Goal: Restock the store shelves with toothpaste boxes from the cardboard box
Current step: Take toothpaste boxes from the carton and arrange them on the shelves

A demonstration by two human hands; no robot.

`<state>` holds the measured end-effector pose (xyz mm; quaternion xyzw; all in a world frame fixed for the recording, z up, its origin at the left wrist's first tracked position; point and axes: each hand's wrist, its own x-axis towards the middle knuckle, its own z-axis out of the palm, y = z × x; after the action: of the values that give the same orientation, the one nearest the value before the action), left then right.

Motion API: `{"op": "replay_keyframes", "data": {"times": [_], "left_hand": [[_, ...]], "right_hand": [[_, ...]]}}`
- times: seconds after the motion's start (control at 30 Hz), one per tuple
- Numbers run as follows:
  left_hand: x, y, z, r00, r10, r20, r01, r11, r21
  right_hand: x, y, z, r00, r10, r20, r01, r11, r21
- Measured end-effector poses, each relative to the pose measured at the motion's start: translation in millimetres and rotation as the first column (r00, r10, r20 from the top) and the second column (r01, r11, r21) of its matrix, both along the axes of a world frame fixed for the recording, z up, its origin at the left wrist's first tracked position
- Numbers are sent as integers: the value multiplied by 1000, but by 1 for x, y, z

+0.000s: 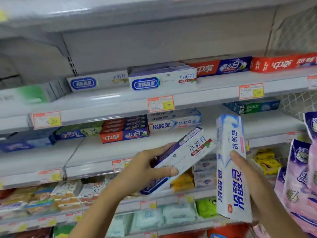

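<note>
Two hands: the left hand (145,170) holds what look like two white-purple boxes (185,152), the right hand (247,169) one white-blue box (229,169). The upper shelf (120,98) carries one green box (32,94), two white stacks (163,79), one red-blue box (221,67) and one red box (283,63). Its edge bears three whole price tags (160,103), with a fourth cut by the frame. The lower shelf (106,152) has one blue box (25,143), one green-blue box (78,131), a red-blue stack (125,133) of four or five, a white-blue stack (174,121) of three, and one dark green box (252,107). At least three purple packs (298,169) show at right. The soap packs (68,191) below are too blurred to count.
</note>
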<state>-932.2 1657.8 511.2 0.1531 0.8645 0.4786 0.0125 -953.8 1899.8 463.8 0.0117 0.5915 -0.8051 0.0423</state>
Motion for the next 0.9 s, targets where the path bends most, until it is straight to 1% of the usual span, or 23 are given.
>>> {"op": "replay_keyframes", "data": {"times": [0.07, 0.13, 0.2, 0.27, 0.33, 0.4, 0.5, 0.6, 0.7, 0.77, 0.83, 0.9], "left_hand": [[7, -9, 37, 976, 3, -219, -43, 983, -179], [12, -16, 73, 913, -13, -408, -127, 941, -314], [8, -22, 107, 826, -44, -563, -222, 891, -396], [-5, -23, 140, 760, -71, -646, -301, 843, -446], [-26, -18, 167, 747, -111, -656, -351, 772, -530], [-53, -10, 185, 758, -137, -638, -380, 702, -603], [-93, -5, 197, 782, -138, -608, -384, 662, -644], [-128, -8, 202, 791, -143, -595, -380, 648, -660], [-157, -15, 203, 771, -122, -625, -424, 635, -646], [-173, -21, 203, 779, -96, -619, -430, 637, -640], [-185, -27, 200, 812, -64, -580, -404, 656, -638], [-191, -30, 196, 841, -24, -541, -373, 700, -610]], "right_hand": [[1, -6, 27, 998, -22, -64, 20, 999, -33], [-3, -11, 52, 993, -34, -117, 29, 998, -51], [-13, -15, 74, 982, -75, -176, 63, 995, -75], [-29, -20, 93, 967, -141, -214, 120, 987, -109], [-48, -24, 107, 947, -220, -232, 188, 970, -155], [-67, -24, 116, 930, -271, -248, 233, 957, -174], [-87, -24, 122, 910, -311, -274, 276, 948, -158], [-99, -24, 123, 899, -324, -296, 308, 946, -101], [-107, -26, 129, 901, -307, -307, 317, 948, -19], [-110, -28, 133, 898, -304, -319, 323, 946, 7], [-114, -30, 133, 897, -305, -321, 331, 943, 28], [-119, -31, 130, 900, -308, -308, 339, 939, 51]]}}
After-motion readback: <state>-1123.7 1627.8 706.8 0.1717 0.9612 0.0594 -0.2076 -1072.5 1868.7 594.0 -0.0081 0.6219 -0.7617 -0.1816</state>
